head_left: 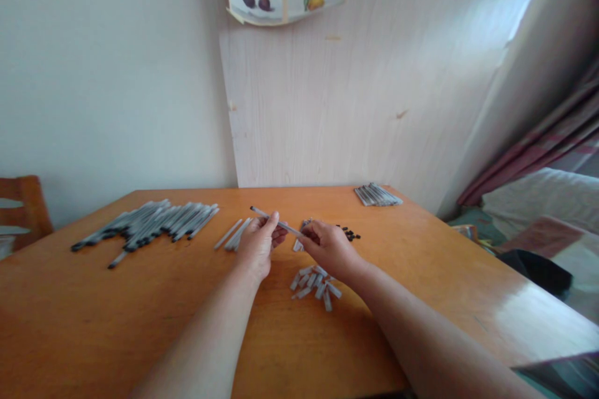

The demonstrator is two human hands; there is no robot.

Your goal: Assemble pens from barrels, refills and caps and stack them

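A slim pen [291, 229] with a dark tip at its far left end slants between my two hands above the table. My left hand [258, 242] is closed around its middle, thumb on top. At the lower right end, the fingers of my right hand [331, 248] pinch the pen; their tips are partly hidden. Several clear tubes [228, 234] lie beside my left hand, some behind it. Below my right hand is a loose heap of short whitish translucent pieces, like pen caps [320, 287]. Small black pieces [352, 233] show behind that hand.
A large pile of pen barrels with black ends [152, 224] spreads over the left of the wooden table [187, 318]. Another bundle of pens [378, 194] lies at the back right. A wooden chair [30, 206] stands at left, and the wall [299, 106] rises behind the table.
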